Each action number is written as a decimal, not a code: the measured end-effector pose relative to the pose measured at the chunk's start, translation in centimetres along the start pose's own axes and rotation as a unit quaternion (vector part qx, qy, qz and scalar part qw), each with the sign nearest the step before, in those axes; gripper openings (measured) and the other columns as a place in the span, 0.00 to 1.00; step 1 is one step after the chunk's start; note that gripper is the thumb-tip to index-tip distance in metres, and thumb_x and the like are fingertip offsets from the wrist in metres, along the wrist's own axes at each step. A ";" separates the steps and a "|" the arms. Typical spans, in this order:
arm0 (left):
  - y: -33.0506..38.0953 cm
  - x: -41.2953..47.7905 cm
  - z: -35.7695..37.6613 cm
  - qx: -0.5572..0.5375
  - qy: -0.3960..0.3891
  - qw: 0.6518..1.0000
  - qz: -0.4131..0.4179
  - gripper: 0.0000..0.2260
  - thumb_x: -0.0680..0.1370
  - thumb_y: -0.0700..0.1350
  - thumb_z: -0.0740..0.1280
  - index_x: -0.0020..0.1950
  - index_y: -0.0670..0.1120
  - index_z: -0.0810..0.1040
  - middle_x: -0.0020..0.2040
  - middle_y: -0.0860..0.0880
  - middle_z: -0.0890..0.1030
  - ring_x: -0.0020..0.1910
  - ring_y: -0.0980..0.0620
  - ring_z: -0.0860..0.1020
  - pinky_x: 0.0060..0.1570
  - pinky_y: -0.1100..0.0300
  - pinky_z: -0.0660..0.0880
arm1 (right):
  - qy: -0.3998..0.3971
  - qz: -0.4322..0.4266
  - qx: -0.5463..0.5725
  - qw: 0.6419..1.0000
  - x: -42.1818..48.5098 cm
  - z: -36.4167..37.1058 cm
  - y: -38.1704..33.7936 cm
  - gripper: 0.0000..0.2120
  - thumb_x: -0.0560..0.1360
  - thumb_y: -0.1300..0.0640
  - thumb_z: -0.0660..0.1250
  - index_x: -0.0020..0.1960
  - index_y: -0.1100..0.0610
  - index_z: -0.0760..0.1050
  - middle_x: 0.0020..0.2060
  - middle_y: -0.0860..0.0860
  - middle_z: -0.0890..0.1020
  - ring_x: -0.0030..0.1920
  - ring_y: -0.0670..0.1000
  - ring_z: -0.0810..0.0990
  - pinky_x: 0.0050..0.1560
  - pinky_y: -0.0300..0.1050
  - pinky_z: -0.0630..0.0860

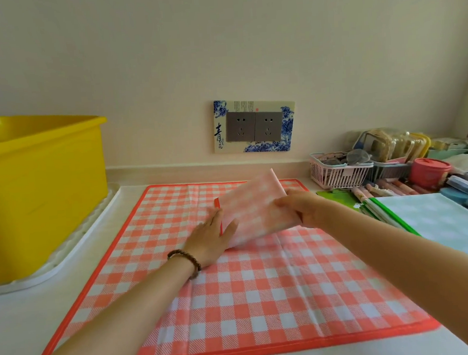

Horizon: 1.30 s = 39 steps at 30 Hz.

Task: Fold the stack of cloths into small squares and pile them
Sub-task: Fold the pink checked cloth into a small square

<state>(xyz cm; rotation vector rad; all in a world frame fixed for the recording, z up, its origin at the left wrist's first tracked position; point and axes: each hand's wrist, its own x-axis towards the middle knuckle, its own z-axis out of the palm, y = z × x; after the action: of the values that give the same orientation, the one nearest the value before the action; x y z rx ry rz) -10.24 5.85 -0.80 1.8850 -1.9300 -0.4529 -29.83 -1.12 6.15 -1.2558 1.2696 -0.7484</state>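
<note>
White counter (21, 325), checked cloth (249, 301) spread flat, cream wall (217, 40)

Two bare forearms run up to the left hand (214, 235) and the right hand (298, 204). Just behind the left hand, round the wrist, sits a bracelet (188, 261) — a single strand of small round beads, dark brown and wood-like, snug against the arm.

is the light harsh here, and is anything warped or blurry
Head view: soft, even light, only faint shadows under the left hand and right hand; wide-angle warp tilts the yellow tub and curves the edges of the checked cloth; the pink basket looks soft.
</note>
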 end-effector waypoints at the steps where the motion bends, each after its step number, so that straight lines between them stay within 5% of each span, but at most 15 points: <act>1: 0.5 0.0 -0.4 -0.081 0.008 0.997 -0.007 0.32 0.78 0.64 0.46 0.78 0.49 0.45 0.78 0.52 0.49 0.75 0.49 0.57 0.71 0.55 0.56 | 0.000 -0.024 -0.005 1.000 -0.5 -0.4 -0.4 0.14 0.78 0.65 0.61 0.63 0.58 0.70 0.49 0.56 0.79 0.46 0.55 0.79 0.48 0.52 0.77; 4: 2.7 0.6 -1.7 -0.306 0.040 0.950 -0.055 0.35 0.77 0.65 0.55 0.78 0.49 0.49 0.77 0.51 0.54 0.75 0.49 0.56 0.71 0.52 0.56 | -0.005 -0.078 -0.011 0.997 -2.5 -2.7 -1.8 0.16 0.77 0.65 0.61 0.64 0.55 0.70 0.52 0.56 0.79 0.47 0.55 0.80 0.43 0.50 0.80; 7: 5.4 1.7 -3.0 -0.474 -0.025 0.878 -0.063 0.29 0.75 0.65 0.60 0.69 0.48 0.69 0.68 0.48 0.73 0.67 0.49 0.71 0.68 0.51 0.65 | -0.005 -0.122 0.000 0.992 -4.8 -6.1 -3.2 0.15 0.78 0.65 0.61 0.63 0.56 0.71 0.50 0.56 0.80 0.43 0.53 0.80 0.38 0.46 0.81; 10: 9.1 2.3 -3.8 -0.601 -0.083 0.794 -0.034 0.13 0.78 0.55 0.61 0.51 0.47 0.78 0.40 0.50 0.83 0.38 0.56 0.82 0.41 0.63 0.79 | -0.002 -0.132 0.026 0.991 -6.8 -10.4 -4.0 0.14 0.78 0.63 0.61 0.61 0.54 0.73 0.48 0.54 0.81 0.42 0.52 0.81 0.35 0.44 0.81; 14: 14.0 3.4 -3.2 -0.633 -0.067 0.771 -0.022 0.05 0.76 0.47 0.67 0.48 0.46 0.79 0.41 0.49 0.81 0.33 0.57 0.81 0.32 0.66 0.78 | 0.046 -0.112 0.007 0.993 -8.8 -16.2 -4.0 0.13 0.77 0.61 0.62 0.60 0.52 0.74 0.48 0.52 0.82 0.39 0.50 0.83 0.35 0.44 0.82; 21: 21.2 4.6 0.4 -0.627 -0.118 0.770 -0.005 0.02 0.76 0.40 0.68 0.46 0.42 0.79 0.39 0.48 0.82 0.31 0.57 0.81 0.34 0.67 0.79 | 0.138 -0.047 -0.026 0.989 -11.3 -24.3 -1.9 0.13 0.76 0.60 0.65 0.60 0.56 0.73 0.46 0.54 0.81 0.40 0.52 0.79 0.30 0.39 0.79; 26: 24.1 4.7 3.9 -0.613 -0.156 0.774 -0.035 0.02 0.75 0.39 0.68 0.44 0.41 0.79 0.35 0.48 0.83 0.29 0.56 0.81 0.30 0.66 0.78 | 0.166 0.016 -0.075 0.983 -11.5 -28.2 0.8 0.18 0.74 0.59 0.67 0.64 0.56 0.73 0.55 0.57 0.80 0.45 0.54 0.80 0.42 0.45 0.80; 30: 25.0 4.7 6.0 -0.605 -0.172 0.774 -0.063 0.02 0.75 0.38 0.69 0.46 0.41 0.78 0.39 0.45 0.81 0.29 0.55 0.81 0.28 0.66 0.78 | 0.184 0.032 -0.110 0.976 -11.0 -30.1 2.6 0.08 0.72 0.58 0.71 0.51 0.53 0.80 0.72 0.53 0.65 0.64 0.54 0.73 0.59 0.51 0.74; 34: 25.3 4.7 7.1 -0.565 -0.175 0.803 -0.069 0.02 0.75 0.39 0.69 0.45 0.41 0.79 0.34 0.47 0.82 0.27 0.56 0.80 0.27 0.67 0.78 | 0.181 0.070 -0.137 0.971 -11.0 -30.6 3.5 0.21 0.72 0.57 0.71 0.64 0.58 0.75 0.60 0.56 0.78 0.59 0.57 0.77 0.63 0.51 0.72; 39: 25.2 4.7 7.5 -0.522 -0.166 0.834 -0.060 0.06 0.74 0.41 0.70 0.48 0.40 0.79 0.39 0.47 0.82 0.29 0.57 0.81 0.27 0.67 0.77 | 0.199 0.073 -0.211 0.954 -10.9 -30.5 4.2 0.24 0.72 0.53 0.71 0.67 0.55 0.72 0.63 0.53 0.74 0.60 0.53 0.72 0.61 0.47 0.70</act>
<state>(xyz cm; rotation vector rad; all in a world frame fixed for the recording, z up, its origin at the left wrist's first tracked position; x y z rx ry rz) -35.81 1.75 5.50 1.1976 -1.2275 -1.5723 -62.12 2.05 9.84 -1.3689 1.9072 -0.6624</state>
